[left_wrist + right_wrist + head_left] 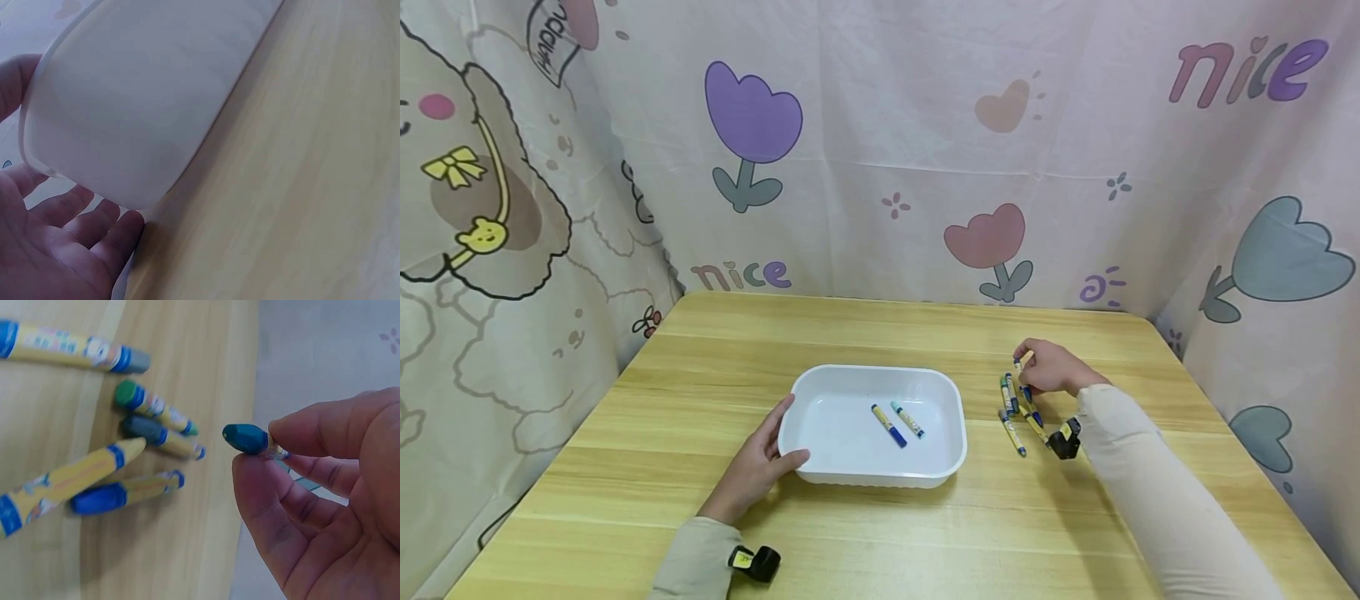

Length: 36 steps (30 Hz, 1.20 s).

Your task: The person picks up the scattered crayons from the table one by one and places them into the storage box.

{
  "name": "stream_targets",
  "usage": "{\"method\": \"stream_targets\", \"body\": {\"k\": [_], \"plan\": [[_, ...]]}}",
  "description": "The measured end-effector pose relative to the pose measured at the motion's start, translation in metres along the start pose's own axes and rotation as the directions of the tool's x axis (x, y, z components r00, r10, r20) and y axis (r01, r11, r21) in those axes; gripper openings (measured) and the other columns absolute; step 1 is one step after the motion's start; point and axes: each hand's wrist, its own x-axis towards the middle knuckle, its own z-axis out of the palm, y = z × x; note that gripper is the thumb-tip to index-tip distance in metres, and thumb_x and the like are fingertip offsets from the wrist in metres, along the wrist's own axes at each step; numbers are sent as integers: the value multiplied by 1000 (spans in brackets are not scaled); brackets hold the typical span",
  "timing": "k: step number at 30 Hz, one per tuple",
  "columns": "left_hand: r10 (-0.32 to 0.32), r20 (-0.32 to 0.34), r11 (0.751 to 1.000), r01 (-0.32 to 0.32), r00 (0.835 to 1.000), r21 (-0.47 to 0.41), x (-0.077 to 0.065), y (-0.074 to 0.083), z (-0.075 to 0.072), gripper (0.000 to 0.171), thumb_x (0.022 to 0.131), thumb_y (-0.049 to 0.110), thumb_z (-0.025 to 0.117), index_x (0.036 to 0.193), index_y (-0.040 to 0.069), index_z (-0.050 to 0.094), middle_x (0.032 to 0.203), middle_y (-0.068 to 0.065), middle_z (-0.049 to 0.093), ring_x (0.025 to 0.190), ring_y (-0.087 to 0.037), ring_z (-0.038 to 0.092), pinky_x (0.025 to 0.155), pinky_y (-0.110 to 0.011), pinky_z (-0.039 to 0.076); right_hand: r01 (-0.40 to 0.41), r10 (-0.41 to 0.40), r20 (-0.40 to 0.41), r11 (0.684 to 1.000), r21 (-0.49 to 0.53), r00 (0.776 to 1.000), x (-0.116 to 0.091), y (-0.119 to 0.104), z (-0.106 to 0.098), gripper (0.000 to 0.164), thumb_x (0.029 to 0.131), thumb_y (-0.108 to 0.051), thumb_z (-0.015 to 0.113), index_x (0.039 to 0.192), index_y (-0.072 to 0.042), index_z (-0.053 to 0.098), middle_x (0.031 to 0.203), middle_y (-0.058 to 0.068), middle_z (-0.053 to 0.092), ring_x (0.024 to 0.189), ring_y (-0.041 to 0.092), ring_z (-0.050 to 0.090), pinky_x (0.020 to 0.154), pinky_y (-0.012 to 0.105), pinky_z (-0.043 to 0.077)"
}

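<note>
My left hand [758, 463] holds the left end of a white plastic tray [872, 480], thumb over the rim and fingers against the outer wall. Inside the tray lie a crayon with a blue end [889, 426] and a light green crayon [908, 420]. To the right of the tray, my right hand [1054, 367] pinches a teal-tipped crayon [246, 439] between thumb and fingertips. Under and beside that hand lie several more crayons, among them a green one [150, 405], a yellow one [69, 478], a blue one [103, 499] and a grey-tipped one [75, 349].
Everything stands on a wooden table [865, 550]. A printed curtain [880, 125] hangs behind its back edge and along the sides. Black wrist cameras, the left one [758, 564] and the right one [1065, 439], stick out from the sleeves.
</note>
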Motion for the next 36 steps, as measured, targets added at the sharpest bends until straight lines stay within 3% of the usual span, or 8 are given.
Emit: {"method": "stream_targets", "body": {"k": [10,16,21,28,36], "plan": [[-5,0,1000,5,1000,5,0,2,1,83,91,6,67,156,9,16,158,-22,15,138,-39,30,98,-23,39,64,-64,10,998,25,998,3,-23,1,38,83,2,58,120,7,49,77,10,59,64,26,61,66,44,54],[-3,-9,1000,3,1000,20,-1,1,2,82,91,6,67,156,8,16,158,-23,15,138,-40,30,101,-27,38,78,-79,17,996,36,997,6,-39,5,37,84,2,58,120,5,50,80,10,59,65,23,61,68,44,56],[6,-5,1000,-6,1000,19,-2,1,2,82,91,7,67,156,8,16,158,-23,14,138,-40,29,100,-27,38,91,-92,27,995,38,995,9,-51,10,35,85,2,58,119,4,51,80,10,59,68,30,63,67,43,55],[4,-5,1000,-4,1000,11,0,1,0,83,91,7,67,156,8,16,157,-24,15,137,-42,31,95,-19,40,99,-101,42,995,32,994,16,-66,17,34,87,0,60,119,2,51,83,11,57,65,21,59,68,39,57],[-6,-4,1000,6,1000,13,0,2,0,83,91,7,67,156,10,16,157,-24,16,136,-43,32,93,-19,41,111,-113,71,994,24,991,22,-83,29,33,87,0,59,119,0,52,83,10,57,64,18,57,69,39,57]]}}
